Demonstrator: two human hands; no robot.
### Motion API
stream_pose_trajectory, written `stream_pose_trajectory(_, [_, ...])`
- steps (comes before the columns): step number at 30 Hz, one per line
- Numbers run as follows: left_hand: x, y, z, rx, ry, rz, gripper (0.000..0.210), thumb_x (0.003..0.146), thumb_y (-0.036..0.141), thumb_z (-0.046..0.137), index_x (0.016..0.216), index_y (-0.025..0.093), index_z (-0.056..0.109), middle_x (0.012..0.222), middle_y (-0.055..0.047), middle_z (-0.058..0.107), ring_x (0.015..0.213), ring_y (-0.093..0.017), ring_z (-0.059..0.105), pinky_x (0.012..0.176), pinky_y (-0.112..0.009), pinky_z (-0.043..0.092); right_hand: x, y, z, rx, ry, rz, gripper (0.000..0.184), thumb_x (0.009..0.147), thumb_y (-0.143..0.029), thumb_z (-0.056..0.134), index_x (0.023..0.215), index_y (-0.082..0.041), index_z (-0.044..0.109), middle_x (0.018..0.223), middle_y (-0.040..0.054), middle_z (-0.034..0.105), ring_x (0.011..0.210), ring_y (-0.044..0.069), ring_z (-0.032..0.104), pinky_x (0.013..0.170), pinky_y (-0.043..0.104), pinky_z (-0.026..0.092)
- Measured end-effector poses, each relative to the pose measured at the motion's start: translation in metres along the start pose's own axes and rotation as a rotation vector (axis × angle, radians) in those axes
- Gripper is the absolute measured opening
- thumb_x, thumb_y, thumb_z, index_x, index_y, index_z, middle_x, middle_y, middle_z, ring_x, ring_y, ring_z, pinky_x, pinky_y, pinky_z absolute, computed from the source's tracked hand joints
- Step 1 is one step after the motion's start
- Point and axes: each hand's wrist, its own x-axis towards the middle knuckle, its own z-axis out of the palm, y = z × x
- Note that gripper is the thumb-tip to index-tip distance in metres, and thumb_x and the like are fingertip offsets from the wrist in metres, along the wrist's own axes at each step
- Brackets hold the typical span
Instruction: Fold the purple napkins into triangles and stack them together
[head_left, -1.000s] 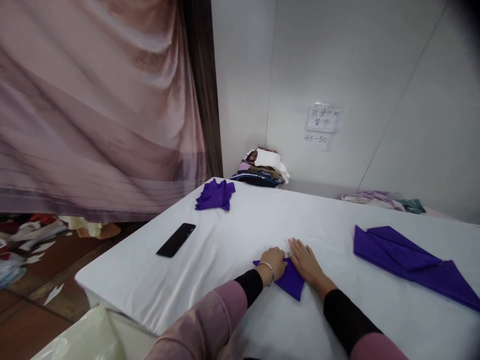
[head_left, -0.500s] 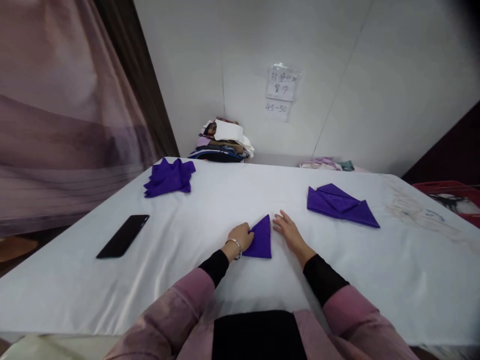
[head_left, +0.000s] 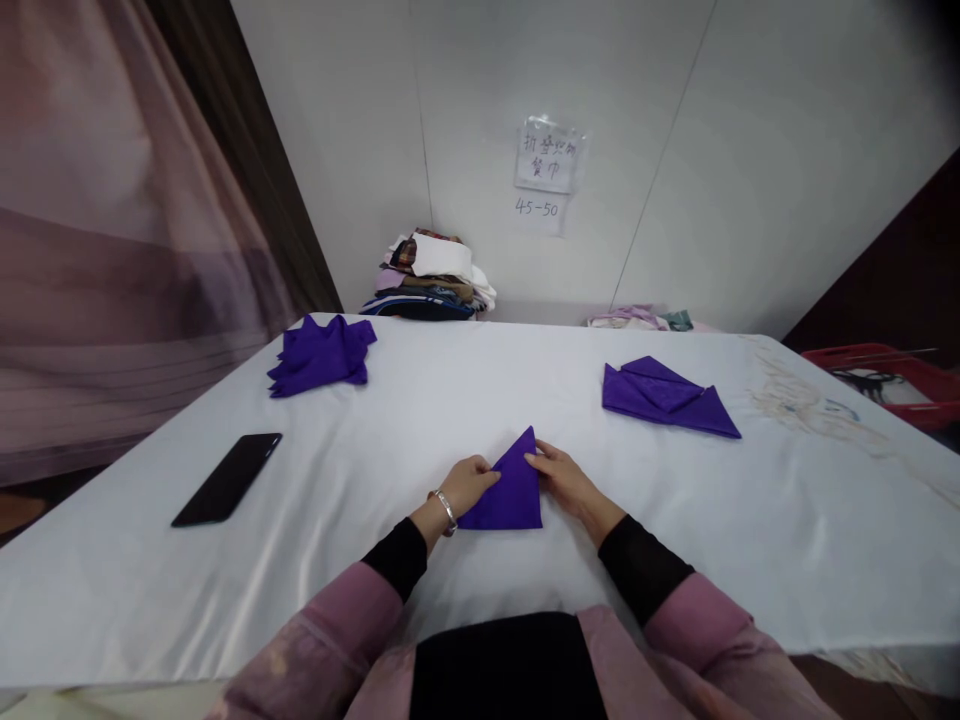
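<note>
A purple cloth napkin (head_left: pixel 511 497), folded into a triangle with its point away from me, is between my hands on the white table. My left hand (head_left: pixel 470 484) grips its left slanted edge, thumb on top and the fingers partly hidden beneath. On the right edge, near the tip, my right hand (head_left: pixel 564 480) pinches the cloth, thumb over it and fingers behind. Another folded purple napkin (head_left: pixel 667 398) lies flat at the right. A loose heap of purple napkins (head_left: pixel 321 354) sits at the back left corner.
A black phone (head_left: pixel 227 480) lies at the left on the white tablecloth (head_left: pixel 420 400). Behind the table's far edge is a stack of folded clothes (head_left: pixel 433 280) by the wall, with more cloth (head_left: pixel 637 317) farther right. A red basket (head_left: pixel 919 385) stands beyond the right edge.
My right hand has moved left onto the napkin's right edge and taken hold of it. My left hand stays on the left side. The whole view has shifted slightly.
</note>
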Motion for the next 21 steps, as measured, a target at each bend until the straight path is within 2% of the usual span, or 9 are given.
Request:
stream_pose_trajectory(3, [-0.005, -0.003, 0.002, -0.106, -0.031, -0.009, 0.016, 0.069, 0.027, 0.059, 0.061, 0.019, 0.049, 0.053, 0.006, 0.052, 0.052, -0.010, 0.051, 0.051, -0.022, 0.038, 0.000, -0.002, 0.001, 0.191, -0.068, -0.001, 0.055, 0.068, -0.032, 0.069, 0.119, -0.018, 0.055, 0.085, 0.0037, 0.069, 0.073, 0.018, 0.063, 0.070, 0.031, 0.048])
stream_pose_trajectory(7, [-0.007, -0.006, 0.005, -0.248, -0.097, -0.039, 0.014, 0.067, 0.027, 0.061, 0.069, 0.018, 0.051, 0.057, 0.004, 0.057, 0.052, -0.011, 0.055, 0.053, -0.023, 0.041, -0.002, -0.004, 0.002, 0.308, -0.034, -0.038, 0.047, 0.062, -0.024, 0.074, 0.107, -0.020, 0.061, 0.077, -0.0006, 0.067, 0.066, 0.013, 0.059, 0.066, 0.026, 0.044])
stream_pose_trajectory(11, [-0.008, 0.001, 0.003, -0.369, -0.215, -0.051, 0.038, 0.060, 0.029, 0.069, 0.094, 0.016, 0.057, 0.072, -0.002, 0.067, 0.061, -0.016, 0.062, 0.060, -0.028, 0.047, -0.006, -0.009, 0.004, 0.306, -0.009, -0.045, 0.051, 0.059, -0.023, 0.076, 0.108, -0.021, 0.060, 0.078, -0.0015, 0.065, 0.066, 0.013, 0.058, 0.065, 0.026, 0.042])
stream_pose_trajectory(13, [-0.007, 0.009, 0.002, -0.454, -0.283, -0.022, 0.045, 0.058, 0.031, 0.072, 0.099, 0.016, 0.059, 0.080, -0.005, 0.069, 0.067, -0.017, 0.064, 0.065, -0.029, 0.048, -0.008, -0.011, 0.005, 0.287, 0.003, -0.062, 0.054, 0.058, -0.024, 0.076, 0.110, -0.022, 0.059, 0.079, -0.0019, 0.065, 0.067, 0.014, 0.058, 0.066, 0.027, 0.043])
stream_pose_trajectory(16, [-0.004, 0.022, 0.003, -0.495, -0.306, 0.032, 0.036, 0.060, 0.037, 0.072, 0.086, 0.014, 0.065, 0.075, -0.004, 0.069, 0.064, -0.016, 0.062, 0.063, -0.028, 0.047, -0.009, -0.013, 0.008, 0.266, 0.009, -0.104, 0.057, 0.059, -0.024, 0.076, 0.113, -0.022, 0.057, 0.077, -0.0026, 0.064, 0.067, 0.013, 0.058, 0.067, 0.028, 0.042])
stream_pose_trajectory(19, [0.001, 0.032, 0.008, -0.434, -0.233, 0.056, 0.026, 0.060, 0.037, 0.072, 0.069, 0.014, 0.065, 0.059, 0.000, 0.064, 0.053, -0.013, 0.057, 0.054, -0.025, 0.043, -0.009, -0.015, 0.009, 0.262, 0.018, -0.153, 0.058, 0.060, -0.026, 0.076, 0.115, -0.022, 0.055, 0.078, -0.0025, 0.064, 0.069, 0.013, 0.058, 0.069, 0.028, 0.042])
stream_pose_trajectory(21, [0.002, 0.036, 0.011, -0.419, -0.205, 0.082, 0.023, 0.061, 0.037, 0.071, 0.065, 0.015, 0.063, 0.055, 0.002, 0.061, 0.050, -0.012, 0.055, 0.051, -0.024, 0.041, -0.010, -0.015, 0.006, 0.250, 0.024, -0.166, 0.059, 0.062, -0.028, 0.075, 0.117, -0.022, 0.054, 0.077, -0.0025, 0.063, 0.069, 0.013, 0.057, 0.068, 0.028, 0.042])
